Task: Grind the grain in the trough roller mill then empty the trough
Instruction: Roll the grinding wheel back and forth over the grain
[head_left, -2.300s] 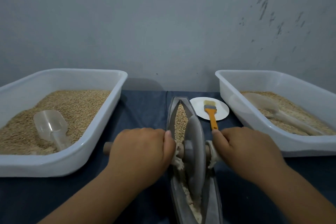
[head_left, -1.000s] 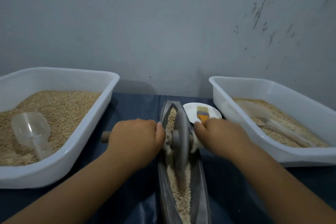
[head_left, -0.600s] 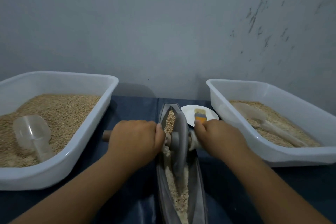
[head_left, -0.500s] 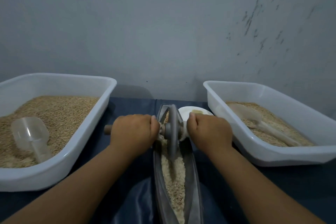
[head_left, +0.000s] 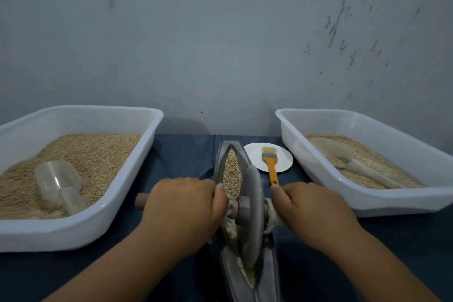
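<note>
The grinding is judged to be only partly done. Whole brown grain (head_left: 230, 171) is seen at the far end of the long grey metal trough (head_left: 272, 274), and paler crushed bits are seen at the near end under the round grey roller wheel (head_left: 250, 213). The emptying of the trough has not been started.

At the left edge of the dark blue table (head_left: 186, 154), a big white plastic tub (head_left: 117, 201) is filled with brown grain, and a clear plastic scoop (head_left: 58, 184) is laid in it. The wooden handle (head_left: 140, 201) on the left of the wheel is gripped by the left hand (head_left: 182, 206), fingers curled round it. The trough is kept in the middle of the table, pointing away from the person. The handle on the right is gripped by the right hand (head_left: 311, 208) too. Behind that hand, a small white round plate (head_left: 282, 165) is set, with an orange-handled brush (head_left: 269, 162) on it. At the right edge, a second white plastic tub (head_left: 367, 201) is less full of grain, with another clear scoop (head_left: 343, 159) inside.
</note>
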Demonstrator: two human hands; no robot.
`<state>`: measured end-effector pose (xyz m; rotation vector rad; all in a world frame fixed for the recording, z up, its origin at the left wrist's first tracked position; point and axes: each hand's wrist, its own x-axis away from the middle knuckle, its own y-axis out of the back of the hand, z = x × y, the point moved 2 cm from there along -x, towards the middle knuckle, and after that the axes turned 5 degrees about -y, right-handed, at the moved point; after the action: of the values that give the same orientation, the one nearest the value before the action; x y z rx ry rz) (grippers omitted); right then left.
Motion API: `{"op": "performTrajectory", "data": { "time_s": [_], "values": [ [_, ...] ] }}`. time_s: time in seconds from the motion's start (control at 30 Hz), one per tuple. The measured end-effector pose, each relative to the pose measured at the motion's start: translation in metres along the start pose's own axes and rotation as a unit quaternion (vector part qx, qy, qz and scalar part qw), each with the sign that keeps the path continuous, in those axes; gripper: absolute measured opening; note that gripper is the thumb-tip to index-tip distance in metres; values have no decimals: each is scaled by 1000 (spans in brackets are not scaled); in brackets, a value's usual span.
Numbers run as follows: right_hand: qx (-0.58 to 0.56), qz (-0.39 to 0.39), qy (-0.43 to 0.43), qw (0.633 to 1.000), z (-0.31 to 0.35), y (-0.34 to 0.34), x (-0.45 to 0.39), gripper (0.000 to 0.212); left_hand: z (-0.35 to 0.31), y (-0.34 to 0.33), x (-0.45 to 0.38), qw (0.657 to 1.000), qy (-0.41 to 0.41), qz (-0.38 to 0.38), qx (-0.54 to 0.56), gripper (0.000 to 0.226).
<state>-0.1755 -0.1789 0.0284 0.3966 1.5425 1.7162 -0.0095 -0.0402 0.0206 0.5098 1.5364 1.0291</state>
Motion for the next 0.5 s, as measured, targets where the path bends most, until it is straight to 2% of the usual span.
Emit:
{"op": "performTrajectory", "data": {
  "time_s": [0.1,0.23,0.3,0.5],
  "values": [
    [7,-20,-9,1000,2,1,-2,57,1,-3,0,1000,0,-11,3,49],
    [34,-140,-8,990,12,-17,-24,58,14,-31,-16,999,41,-10,-3,51],
    [39,-169,-14,985,13,-26,-43,55,22,-42,-32,998,57,-17,-7,49],
    [25,-161,-23,986,10,-36,-79,57,29,-55,-68,999,44,-17,-16,45]
  ]
}}
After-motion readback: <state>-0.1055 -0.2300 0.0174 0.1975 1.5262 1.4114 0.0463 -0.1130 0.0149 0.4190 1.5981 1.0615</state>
